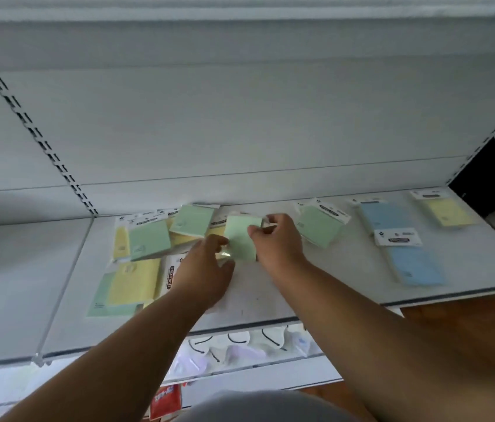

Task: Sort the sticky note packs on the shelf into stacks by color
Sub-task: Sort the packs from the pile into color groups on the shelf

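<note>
A light green sticky note pack [241, 239] is held up over the middle of the white shelf [331, 278]. My right hand [276, 242] pinches its top right corner. My left hand [206, 269] reaches to its lower left edge, fingers curled by it; whether it grips the pack I cannot tell. To the left lies a mixed heap of green packs [149, 242] and yellow packs [133, 280]. Right of my hands sits a green stack [319, 225], then blue packs [386, 216] [416, 264], and a yellow stack [448, 211] at the far right.
The shelf's back panel rises close behind the packs, with a slotted upright [42, 144] at the left. A lower shelf [240, 351] under my arms holds white packaged goods. A red packet [165, 402] shows below. Wooden floor lies at the right.
</note>
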